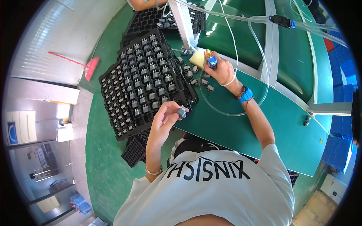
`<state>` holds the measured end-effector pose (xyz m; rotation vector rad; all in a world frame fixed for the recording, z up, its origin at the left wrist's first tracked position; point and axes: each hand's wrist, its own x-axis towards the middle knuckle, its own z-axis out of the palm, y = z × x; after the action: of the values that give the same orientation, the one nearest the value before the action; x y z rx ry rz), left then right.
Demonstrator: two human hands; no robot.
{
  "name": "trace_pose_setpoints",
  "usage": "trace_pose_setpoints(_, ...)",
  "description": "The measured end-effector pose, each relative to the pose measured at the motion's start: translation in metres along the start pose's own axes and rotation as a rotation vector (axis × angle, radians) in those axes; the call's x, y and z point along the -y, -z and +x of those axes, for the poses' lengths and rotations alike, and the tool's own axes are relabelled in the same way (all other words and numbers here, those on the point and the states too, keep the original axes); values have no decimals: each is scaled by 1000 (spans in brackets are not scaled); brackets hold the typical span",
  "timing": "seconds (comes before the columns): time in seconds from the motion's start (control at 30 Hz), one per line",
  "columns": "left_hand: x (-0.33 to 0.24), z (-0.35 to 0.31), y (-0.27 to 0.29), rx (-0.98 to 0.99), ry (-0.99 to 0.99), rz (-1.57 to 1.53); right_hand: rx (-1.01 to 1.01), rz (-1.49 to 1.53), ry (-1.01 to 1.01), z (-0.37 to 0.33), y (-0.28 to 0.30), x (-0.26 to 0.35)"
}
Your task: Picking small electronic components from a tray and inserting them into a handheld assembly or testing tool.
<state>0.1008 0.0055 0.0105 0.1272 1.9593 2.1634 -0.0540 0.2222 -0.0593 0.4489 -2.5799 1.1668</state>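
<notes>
My left hand [164, 119] pinches a small grey part with thin metal pins [181, 112] between thumb and fingers, just off the near right corner of a black tray [187, 91]. Rows of similar pinned grey parts [140, 90] stand in the tray's pockets. Over the green table [230, 130], my right hand [223, 71] is closed round a blue syringe-like tool with an amber end [212, 61]. Its tip cannot be made out. Beside that hand lie a pale yellow block [197, 59] and several loose grey parts [194, 81].
A clear tube [229, 114] loops across the table, and another carrying a black and blue connector [282, 22] crosses above. A white post [182, 26] rises near the far tray. Another person's arm [145, 4] shows at the top. Blue crates [338, 152] stand at right.
</notes>
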Motion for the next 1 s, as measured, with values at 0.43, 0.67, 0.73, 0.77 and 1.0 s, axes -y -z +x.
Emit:
trace_pose_setpoints(0.43,6,-2,0,68,12,-38,-1,28,14,0,3,1)
trace_pose_setpoints(0.67,9,-4,0,56,28,-52,23,52,-3,0,0,-1)
trace_pose_setpoints(0.73,9,-4,-1,49,33,-48,14,51,3,0,1,0)
trace_pose_setpoints(0.77,9,-3,-1,50,33,-49,13,49,2,-1,2,1)
trace_pose_setpoints(1.0,10,-3,-2,66,40,-71,12,31,-24,-1,-1,0)
